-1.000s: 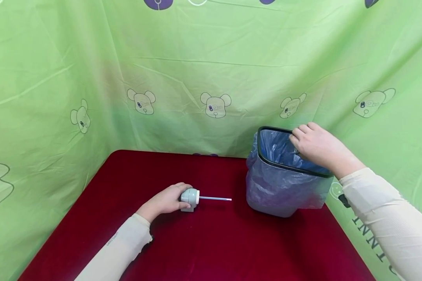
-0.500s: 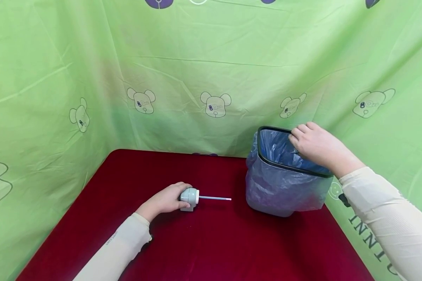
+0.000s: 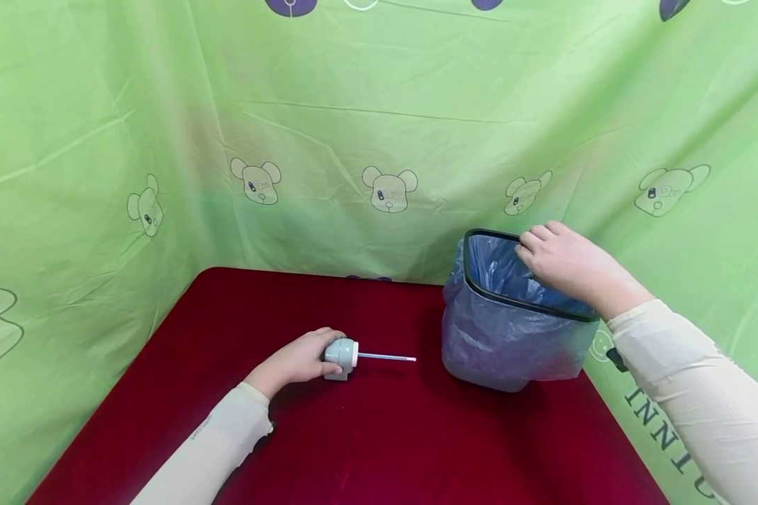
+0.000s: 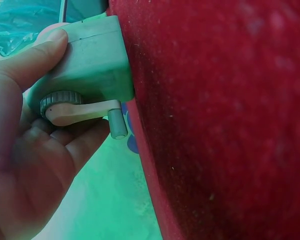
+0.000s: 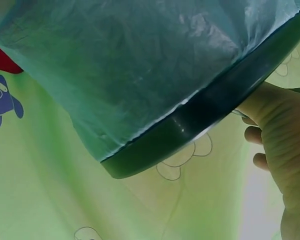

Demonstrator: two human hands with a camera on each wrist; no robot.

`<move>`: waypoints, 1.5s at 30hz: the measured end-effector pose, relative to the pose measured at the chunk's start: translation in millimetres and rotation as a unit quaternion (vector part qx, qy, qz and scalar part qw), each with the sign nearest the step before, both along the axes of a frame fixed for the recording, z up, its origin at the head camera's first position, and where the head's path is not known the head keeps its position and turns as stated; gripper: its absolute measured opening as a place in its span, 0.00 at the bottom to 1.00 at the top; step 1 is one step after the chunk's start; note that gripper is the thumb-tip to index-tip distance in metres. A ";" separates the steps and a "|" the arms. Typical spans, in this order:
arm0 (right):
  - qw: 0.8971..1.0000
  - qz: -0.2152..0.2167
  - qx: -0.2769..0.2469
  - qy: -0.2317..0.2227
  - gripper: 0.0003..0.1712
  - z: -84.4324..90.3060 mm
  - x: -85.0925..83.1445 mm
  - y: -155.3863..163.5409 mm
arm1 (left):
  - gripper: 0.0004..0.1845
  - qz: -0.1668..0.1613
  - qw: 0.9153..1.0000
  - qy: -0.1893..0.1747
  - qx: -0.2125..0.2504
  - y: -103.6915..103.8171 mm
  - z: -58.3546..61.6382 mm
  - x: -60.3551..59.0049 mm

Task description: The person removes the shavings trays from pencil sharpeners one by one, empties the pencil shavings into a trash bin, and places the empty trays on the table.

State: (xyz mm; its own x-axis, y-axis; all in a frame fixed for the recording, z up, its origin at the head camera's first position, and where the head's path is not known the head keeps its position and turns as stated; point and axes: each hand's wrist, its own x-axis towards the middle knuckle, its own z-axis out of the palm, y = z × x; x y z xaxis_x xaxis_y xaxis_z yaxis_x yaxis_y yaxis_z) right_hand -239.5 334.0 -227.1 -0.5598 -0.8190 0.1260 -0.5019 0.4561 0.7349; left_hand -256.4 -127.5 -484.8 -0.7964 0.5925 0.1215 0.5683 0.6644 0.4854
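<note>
Head view: left hand (image 3: 297, 361) clasping grey-green crank sharpener (image 3: 342, 355), thin pencil (image 3: 387, 358) protruding.

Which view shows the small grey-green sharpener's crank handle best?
Left wrist: the crank handle fills the frame beside the left hand. Head view shows only the sharpener body, crank hidden. Right wrist view misses it.

Dark capitals "INNI", cut off by frame edge, on green curtain (image 3: 657, 428), lower right of head view. Small print on left sleeve (image 3: 200, 429) unreadable.
</note>
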 end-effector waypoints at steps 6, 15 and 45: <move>1.000 -0.009 0.011 -0.011 0.15 -2.2 0.1 -2.2 | 0.32 -0.007 1.000 0.001 0.005 -0.1 -0.6 -0.6; 0.999 -0.007 0.028 -0.018 0.15 -3.5 3.2 -7.5 | 0.32 -0.010 1.000 0.000 0.006 0.0 -0.9 -0.2; 0.990 0.091 0.099 0.042 0.14 -7.0 -1.6 -8.5 | 0.33 -0.009 1.000 0.003 0.005 -1.9 -1.5 -2.2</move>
